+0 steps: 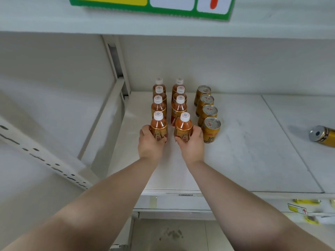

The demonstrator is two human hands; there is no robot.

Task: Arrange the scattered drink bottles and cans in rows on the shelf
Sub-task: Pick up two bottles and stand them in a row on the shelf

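Two rows of amber drink bottles with white caps stand on the white shelf (244, 160), running from back to front. My left hand (151, 144) grips the front bottle of the left row (159, 124). My right hand (190, 144) grips the front bottle of the right row (184, 125). Both bottles are upright on the shelf. Right of the bottles stands a row of several gold cans; its front can (211, 129) is just beside my right hand. One more gold can (322, 135) lies on its side at the far right of the shelf.
The shelf above (163, 24) overhangs the rows and carries a green-edged sign (152, 6). A perforated white upright (45, 156) slants at the left. The shelf's front lip (181, 196) has price-tag strips; yellow labels (306, 201) show lower right.
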